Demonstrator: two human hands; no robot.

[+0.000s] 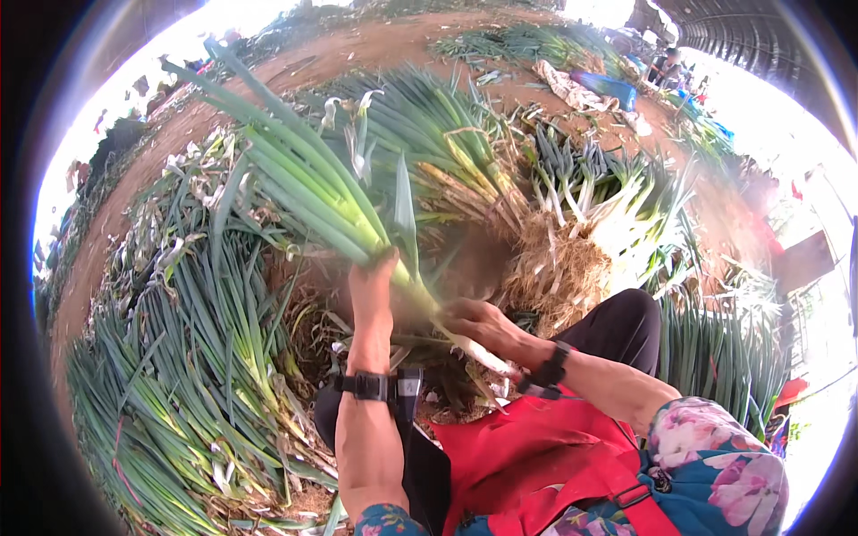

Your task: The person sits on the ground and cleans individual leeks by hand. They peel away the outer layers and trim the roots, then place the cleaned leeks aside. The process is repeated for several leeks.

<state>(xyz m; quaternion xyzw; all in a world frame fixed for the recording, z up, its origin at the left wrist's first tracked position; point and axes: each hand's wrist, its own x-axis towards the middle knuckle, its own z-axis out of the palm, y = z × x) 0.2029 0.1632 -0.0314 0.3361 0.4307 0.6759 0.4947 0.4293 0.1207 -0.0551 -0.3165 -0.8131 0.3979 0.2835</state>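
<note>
My left hand (373, 285) is closed around the lower green part of several large green onions (342, 208), whose leaves point to the upper left. My right hand (484, 328) is at the pale stalk just below, with its fingers bent against it; whether they grip it I cannot tell. The white end (486, 356) of the stalk points down toward my red apron (536, 449). Strips of leaf hang beside that end. Both wrists wear black bands.
Piled green onions (201, 375) lie at the left. Ahead is a tied bundle (462, 154); to its right stand trimmed stalks with tan roots (563, 268). More onions (720, 362) are right of my knee. A blue container (606, 90) and a distant person (663, 67) are farther off.
</note>
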